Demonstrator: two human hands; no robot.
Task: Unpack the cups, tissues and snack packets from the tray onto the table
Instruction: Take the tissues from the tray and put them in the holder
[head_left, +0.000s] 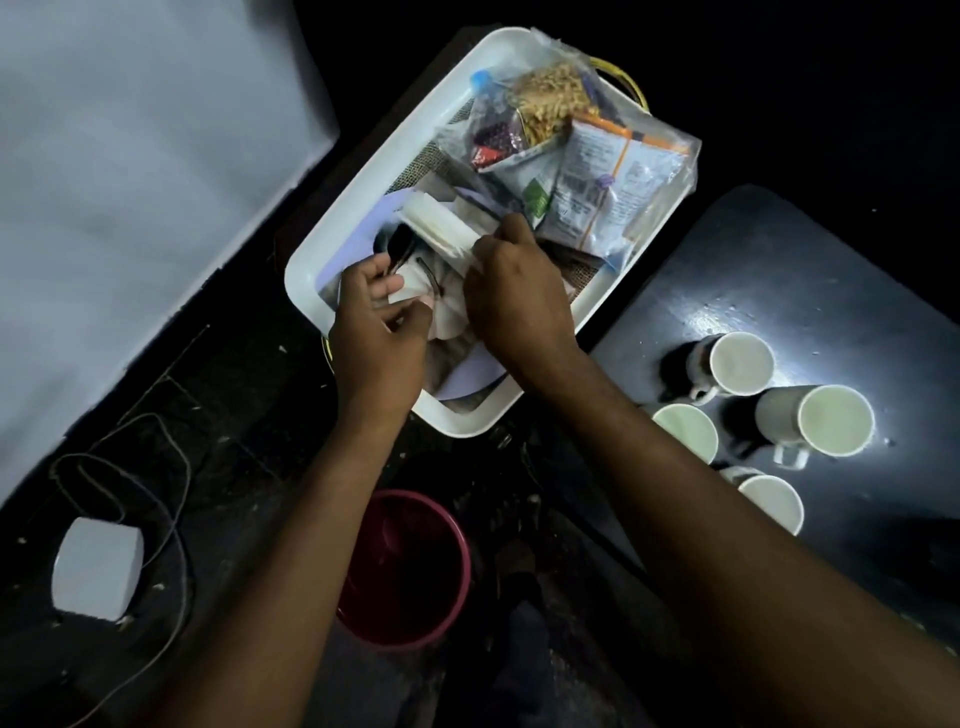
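Observation:
A white tray (363, 171) sits in the middle of the head view, with both hands in its near half. My right hand (511, 299) is shut on a stack of white tissues (434, 223), lifted slightly above the tray's contents. My left hand (376, 325) grips a folded white tissue (410, 288) beside it. Snack packets (587, 161) in a clear plastic bag fill the far half of the tray. Several white cups (740, 364) stand upright on the dark table (810, 270) to the right.
A red bucket (410, 566) stands on the dark floor below the tray. A white block (98, 566) with a cable lies at lower left. A pale sheet (130, 156) covers the upper left. The table's far part is dark and bare.

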